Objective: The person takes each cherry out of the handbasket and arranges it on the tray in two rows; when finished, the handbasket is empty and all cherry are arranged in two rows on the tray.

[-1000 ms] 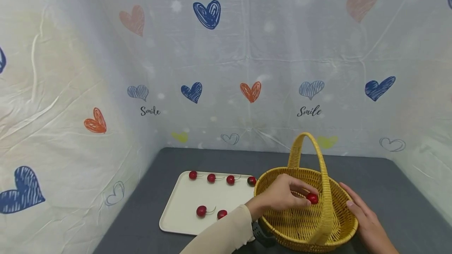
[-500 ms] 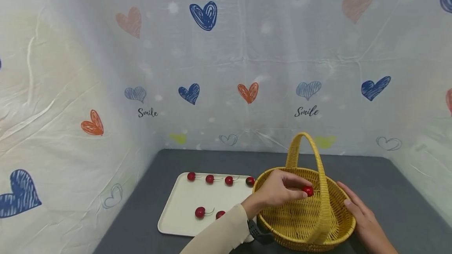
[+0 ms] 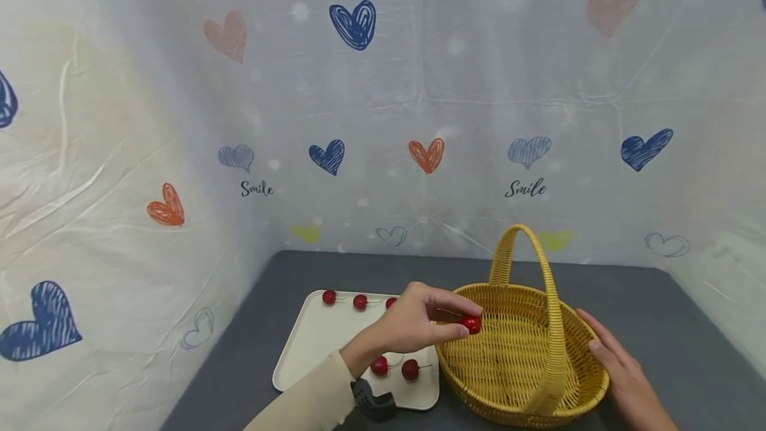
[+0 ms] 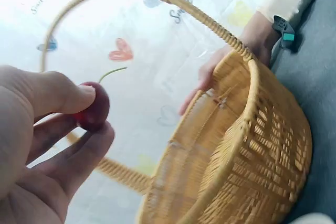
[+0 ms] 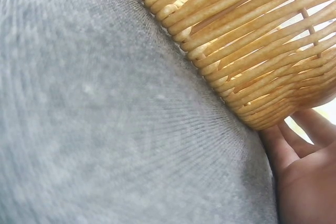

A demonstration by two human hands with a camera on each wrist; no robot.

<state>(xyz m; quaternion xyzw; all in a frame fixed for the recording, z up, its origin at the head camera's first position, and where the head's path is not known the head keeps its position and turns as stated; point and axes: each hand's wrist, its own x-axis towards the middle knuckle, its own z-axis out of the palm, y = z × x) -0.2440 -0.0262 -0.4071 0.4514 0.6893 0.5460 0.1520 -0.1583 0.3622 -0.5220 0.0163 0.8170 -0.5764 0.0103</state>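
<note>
My left hand (image 3: 413,321) pinches a red cherry (image 3: 472,324) between thumb and fingertips, just above the left rim of a yellow woven basket (image 3: 509,401). A thin green stem sticks up from this cherry (image 4: 97,106) in the left wrist view. Bare weave is all that shows inside the basket. My right hand (image 3: 631,378) touches the basket's right side, its fingers extended along the outside and its thumb at the rim. In the right wrist view, straight, spread fingers (image 5: 278,150) of that hand lie against the basket's wall.
Left of the basket lies a white tray (image 3: 323,334) with several cherries on it, including one near its front (image 3: 410,370); my left arm hides part of it. The basket's tall arched handle (image 3: 550,298) stands upright. Behind the grey table (image 3: 443,270) hangs a heart-printed curtain (image 3: 371,98).
My left hand has moved left and out from inside the basket, past its handle, still pinching the cherry. The right hand and the basket have stayed in place.
</note>
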